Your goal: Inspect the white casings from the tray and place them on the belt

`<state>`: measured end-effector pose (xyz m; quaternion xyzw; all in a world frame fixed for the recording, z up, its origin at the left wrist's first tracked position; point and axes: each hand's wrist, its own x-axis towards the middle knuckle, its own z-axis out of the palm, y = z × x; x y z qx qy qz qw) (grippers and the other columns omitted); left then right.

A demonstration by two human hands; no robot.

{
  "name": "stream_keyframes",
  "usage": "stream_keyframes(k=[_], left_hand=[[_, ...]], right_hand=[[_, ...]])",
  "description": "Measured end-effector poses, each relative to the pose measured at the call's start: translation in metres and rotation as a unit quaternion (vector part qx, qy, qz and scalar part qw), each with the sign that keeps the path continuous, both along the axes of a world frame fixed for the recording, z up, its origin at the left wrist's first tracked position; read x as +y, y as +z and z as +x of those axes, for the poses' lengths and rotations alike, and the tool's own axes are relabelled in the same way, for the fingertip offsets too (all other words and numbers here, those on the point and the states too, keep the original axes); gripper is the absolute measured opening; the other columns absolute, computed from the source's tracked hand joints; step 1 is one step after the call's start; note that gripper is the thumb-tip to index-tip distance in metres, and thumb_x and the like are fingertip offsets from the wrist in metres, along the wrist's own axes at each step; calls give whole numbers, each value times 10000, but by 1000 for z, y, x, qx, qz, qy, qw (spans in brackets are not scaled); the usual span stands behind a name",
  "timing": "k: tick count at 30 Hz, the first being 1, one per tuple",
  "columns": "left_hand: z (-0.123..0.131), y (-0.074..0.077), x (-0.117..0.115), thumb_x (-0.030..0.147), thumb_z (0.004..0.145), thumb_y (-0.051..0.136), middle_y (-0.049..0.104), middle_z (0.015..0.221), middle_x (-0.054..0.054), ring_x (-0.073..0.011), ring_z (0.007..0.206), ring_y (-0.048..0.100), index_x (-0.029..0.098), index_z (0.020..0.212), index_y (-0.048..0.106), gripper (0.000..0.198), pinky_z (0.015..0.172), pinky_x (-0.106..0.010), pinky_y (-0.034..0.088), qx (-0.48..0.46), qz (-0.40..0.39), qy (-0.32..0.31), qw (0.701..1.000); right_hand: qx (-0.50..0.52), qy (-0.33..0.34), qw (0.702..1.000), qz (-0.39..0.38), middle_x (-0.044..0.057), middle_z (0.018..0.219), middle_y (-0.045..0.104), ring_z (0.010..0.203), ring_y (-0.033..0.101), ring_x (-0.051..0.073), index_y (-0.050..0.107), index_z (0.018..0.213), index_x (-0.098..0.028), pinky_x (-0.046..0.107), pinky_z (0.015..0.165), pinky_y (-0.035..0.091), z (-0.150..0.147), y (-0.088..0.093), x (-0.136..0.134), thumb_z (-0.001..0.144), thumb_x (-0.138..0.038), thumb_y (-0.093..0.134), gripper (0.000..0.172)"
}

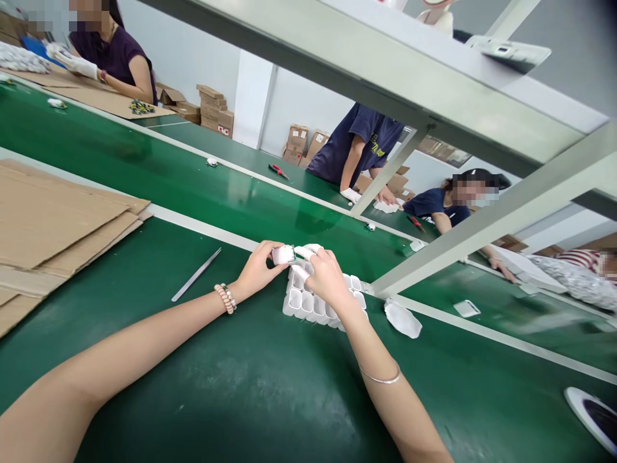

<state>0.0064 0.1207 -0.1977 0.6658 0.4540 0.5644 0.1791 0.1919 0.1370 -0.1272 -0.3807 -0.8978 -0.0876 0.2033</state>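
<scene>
Between its thumb and fingers, my left hand (261, 267) grips a small white plastic housing (283, 254) with dark parts along its right edge. My right hand (325, 273) reaches in from the other side, white covers on its fingertips, close to that edge. Its fingers are bent; whether they hold anything small, I cannot make out. Beneath both hands a block of white open-topped cups (307, 302), set in rows, rests on the green table, partly hidden by my right hand. Left of my left hand lies a pair of metal tweezers (196, 274).
Flattened cardboard (58, 225) is stacked at the left. A slanting metal post (448, 225) and an overhead shelf cross the right side. Beside the post lies a white scalloped piece (403, 319). Small white parts sit along the green belt (231, 193); co-workers work across it.
</scene>
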Motion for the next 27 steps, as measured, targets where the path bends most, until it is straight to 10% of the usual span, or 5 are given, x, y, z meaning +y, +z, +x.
stream_keyframes(k=[10, 18, 27], left_hand=[[0, 2, -2, 233, 824, 679, 611, 1123, -73, -201, 1000, 588, 211, 1152, 563, 349, 845, -348, 519, 29, 48, -13, 998], [4, 4, -8, 229, 874, 620, 558, 1219, -90, -193, 1057, 585, 222, 1272, 467, 426, 921, -367, 530, 66, 86, -86, 990], [3, -1, -7, 227, 894, 566, 517, 1242, -120, -211, 1094, 614, 212, 1299, 418, 431, 981, -429, 528, 72, 14, -61, 995]], right_hand=[[-49, 10, 997, -65, 136, 1098, 650, 993, 619, 269, 689, 977, -160, 401, 897, 485, -5, 0, -6, 893, -261, 585, 167], [132, -104, 976, -135, 80, 826, 703, 756, 649, 207, 694, 752, -162, 294, 697, 488, -8, 4, 0, 796, -245, 645, 106], [183, -264, 928, -191, 106, 922, 741, 908, 685, 224, 730, 895, -126, 243, 695, 468, 56, 25, 46, 814, -168, 567, 186]])
